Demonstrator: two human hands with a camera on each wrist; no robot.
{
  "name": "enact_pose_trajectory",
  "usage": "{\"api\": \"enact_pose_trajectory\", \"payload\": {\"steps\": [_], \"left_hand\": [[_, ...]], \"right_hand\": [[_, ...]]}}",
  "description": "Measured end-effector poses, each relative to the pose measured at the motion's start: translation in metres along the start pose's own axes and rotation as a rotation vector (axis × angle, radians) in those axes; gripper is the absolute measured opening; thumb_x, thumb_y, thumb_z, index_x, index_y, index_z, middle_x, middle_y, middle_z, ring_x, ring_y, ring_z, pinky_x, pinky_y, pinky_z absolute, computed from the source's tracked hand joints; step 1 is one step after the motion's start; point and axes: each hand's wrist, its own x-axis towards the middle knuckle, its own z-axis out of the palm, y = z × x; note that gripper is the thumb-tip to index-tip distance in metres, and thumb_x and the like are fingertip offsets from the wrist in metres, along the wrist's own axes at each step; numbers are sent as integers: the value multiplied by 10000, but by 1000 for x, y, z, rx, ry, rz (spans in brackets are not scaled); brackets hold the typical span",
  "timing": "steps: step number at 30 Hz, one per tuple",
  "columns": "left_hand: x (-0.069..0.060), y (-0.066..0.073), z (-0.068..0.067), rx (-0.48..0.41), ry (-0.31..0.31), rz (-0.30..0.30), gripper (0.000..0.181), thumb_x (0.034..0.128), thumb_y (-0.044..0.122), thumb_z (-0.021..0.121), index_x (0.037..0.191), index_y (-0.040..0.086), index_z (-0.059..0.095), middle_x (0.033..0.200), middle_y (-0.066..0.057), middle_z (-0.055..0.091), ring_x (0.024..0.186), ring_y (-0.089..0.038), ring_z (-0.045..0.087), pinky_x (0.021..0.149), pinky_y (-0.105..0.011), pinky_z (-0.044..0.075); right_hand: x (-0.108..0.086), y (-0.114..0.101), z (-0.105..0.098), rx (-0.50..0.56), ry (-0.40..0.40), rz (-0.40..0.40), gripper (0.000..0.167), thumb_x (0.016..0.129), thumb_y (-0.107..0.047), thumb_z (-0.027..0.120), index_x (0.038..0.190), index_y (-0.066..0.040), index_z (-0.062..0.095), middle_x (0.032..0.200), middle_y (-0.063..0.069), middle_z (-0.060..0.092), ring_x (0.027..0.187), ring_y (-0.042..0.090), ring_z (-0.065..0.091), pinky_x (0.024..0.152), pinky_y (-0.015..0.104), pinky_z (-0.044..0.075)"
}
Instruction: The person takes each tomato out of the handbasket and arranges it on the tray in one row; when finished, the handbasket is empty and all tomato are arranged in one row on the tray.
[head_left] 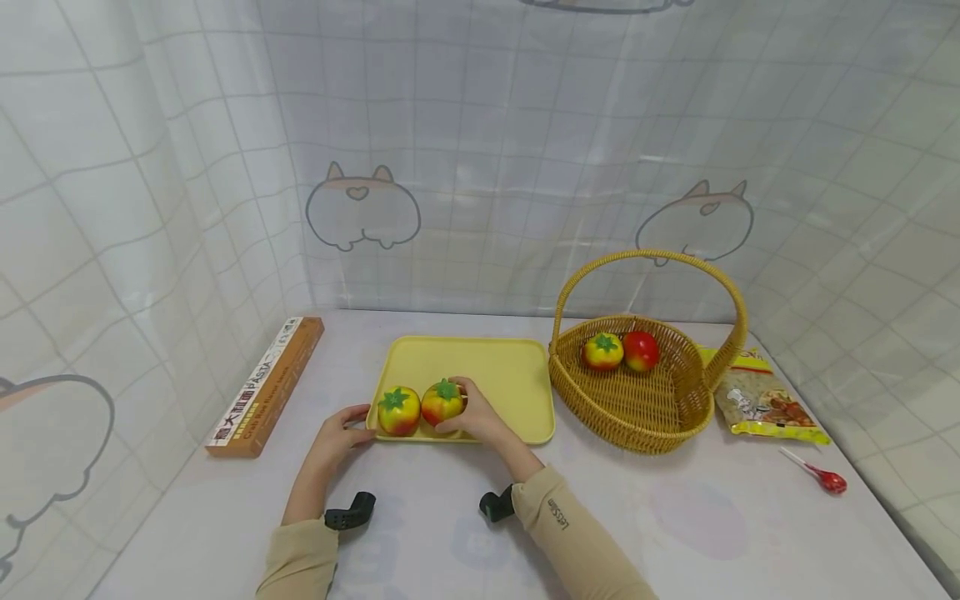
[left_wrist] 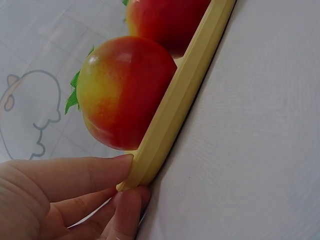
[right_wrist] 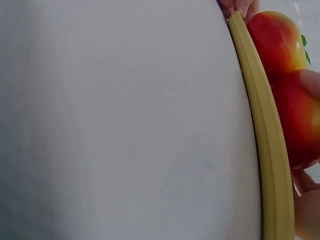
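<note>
On the yellow tray (head_left: 487,358) two toy fruits with green leafy tops stand side by side near the front left corner. My left hand (head_left: 339,437) pinches that corner of the tray between thumb and fingers; the left wrist view shows the thumb on the rim (left_wrist: 165,125). Right beside it sits the left red-and-yellow fruit (head_left: 399,411), apart from the fingers. With thumb and fingers my right hand (head_left: 480,414) grips the other fruit (head_left: 441,403) from its right side. In the right wrist view that fruit (right_wrist: 295,120) touches its neighbour, and some of the right fingers are hidden.
Right of the tray stands a wicker basket (head_left: 637,429) with a tall handle, holding two more fruits (head_left: 621,352). A yellow food packet (head_left: 765,396) and a red lollipop (head_left: 831,481) lie farther right. At the left lies a pasta box (head_left: 266,387). Patterned curtains (head_left: 480,167) enclose the table.
</note>
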Motion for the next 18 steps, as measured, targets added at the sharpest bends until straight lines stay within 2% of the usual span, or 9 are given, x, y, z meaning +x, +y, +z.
{"api": "enact_pose_trajectory", "payload": {"steps": [6, 11, 15, 18], "left_hand": [[0, -1, 0, 5, 2, 6, 574, 820, 57, 621, 1348, -8, 404, 1355, -244, 410, 1190, -357, 401, 1002, -486, 369], [0, -2, 0, 8, 5, 6, 574, 821, 58, 623, 1347, -11, 403, 1357, -248, 409, 1196, -362, 401, 999, -487, 370], [1, -2, 0, 13, 4, 3, 574, 826, 68, 625, 1350, -8, 401, 1362, -248, 405, 1208, -366, 394, 1006, -496, 358], [1, -2, 0, 17, 4, 2, 576, 828, 76, 626, 1351, -6, 400, 1362, -247, 404, 1206, -367, 395, 1008, -500, 354]], "right_hand": [[-6, -6, 3, -22, 15, -11, 813, 698, 59, 708, 1396, -13, 297, 1348, 248, 354, 1192, 359, 403, 1031, 462, 332], [7, 9, 5, -1, 28, -24, 879, 651, 77, 740, 1403, -43, 300, 1324, 226, 373, 1180, 356, 405, 1016, 478, 341], [20, 26, 6, -11, 38, -35, 910, 633, 49, 774, 1406, -90, 313, 1333, 188, 380, 1189, 328, 401, 1018, 467, 344], [23, 31, 6, -24, 38, -44, 913, 635, 20, 786, 1406, -106, 314, 1336, 174, 377, 1188, 314, 403, 1015, 459, 352]]}}
